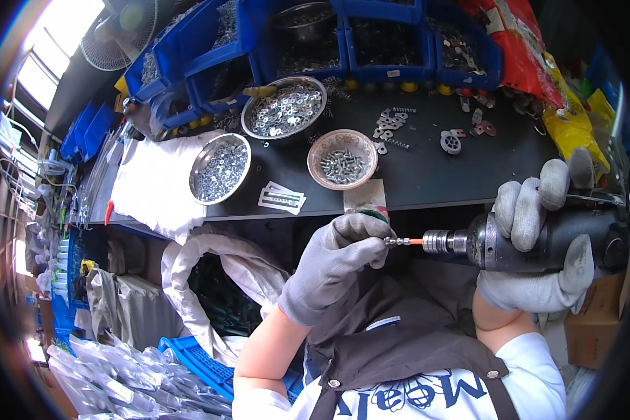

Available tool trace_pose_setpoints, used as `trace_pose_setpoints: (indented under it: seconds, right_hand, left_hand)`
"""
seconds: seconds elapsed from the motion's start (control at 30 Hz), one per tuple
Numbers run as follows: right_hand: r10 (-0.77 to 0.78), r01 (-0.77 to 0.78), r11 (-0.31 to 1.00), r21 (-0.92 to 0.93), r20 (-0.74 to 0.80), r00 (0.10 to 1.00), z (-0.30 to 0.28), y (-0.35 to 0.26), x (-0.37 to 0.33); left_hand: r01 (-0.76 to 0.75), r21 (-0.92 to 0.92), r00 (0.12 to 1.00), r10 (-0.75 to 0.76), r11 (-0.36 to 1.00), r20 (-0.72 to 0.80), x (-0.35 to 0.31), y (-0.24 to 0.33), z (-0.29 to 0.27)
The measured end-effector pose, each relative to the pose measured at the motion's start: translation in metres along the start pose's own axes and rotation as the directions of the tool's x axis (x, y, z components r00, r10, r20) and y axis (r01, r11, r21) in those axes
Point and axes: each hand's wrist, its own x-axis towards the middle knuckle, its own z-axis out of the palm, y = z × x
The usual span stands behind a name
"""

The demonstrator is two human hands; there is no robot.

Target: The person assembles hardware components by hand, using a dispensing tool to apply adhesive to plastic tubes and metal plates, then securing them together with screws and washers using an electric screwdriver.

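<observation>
My left hand (339, 259), in a grey work glove, is closed in a pinch around a small dark green part (375, 215), mostly hidden by the fingers. Beside its fingertips is a short shiny metal piece (397, 241), in line with the orange-banded bit (417, 241) of a power screwdriver. My right hand (532, 238), gloved too, wraps round the black body of that power screwdriver (549, 241), which lies level and points left. Just beyond my left hand, a patterned bowl (313, 175) of screws stands at the bench edge.
Two steel bowls (248, 162) (322, 115) hold small metal parts on the dark bench (427, 178). Blue bins (392, 72) line the back. Loose springs, plates and a small wheel (450, 142) lie at right. Below left stand a white-rimmed sack (178, 269) and plastic-wrapped bundles (133, 378).
</observation>
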Motion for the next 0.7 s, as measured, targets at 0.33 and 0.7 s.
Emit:
trace_pose_setpoints:
  seconds: [0.33, 0.7]
  right_hand:
    - [-0.014, 0.023, 0.978, 0.209, -0.045, 0.999, 0.012, 0.003, -0.003]
    - [0.154, -0.152, 0.988, 0.038, -0.070, 0.986, -0.023, 0.073, -0.020]
  left_hand:
    - [-0.417, 0.311, 0.905, 0.421, 0.854, 0.058, -0.020, -0.014, 0.005]
    - [-0.341, 0.322, 0.871, 0.426, 0.883, -0.244, -0.047, -0.016, -0.066]
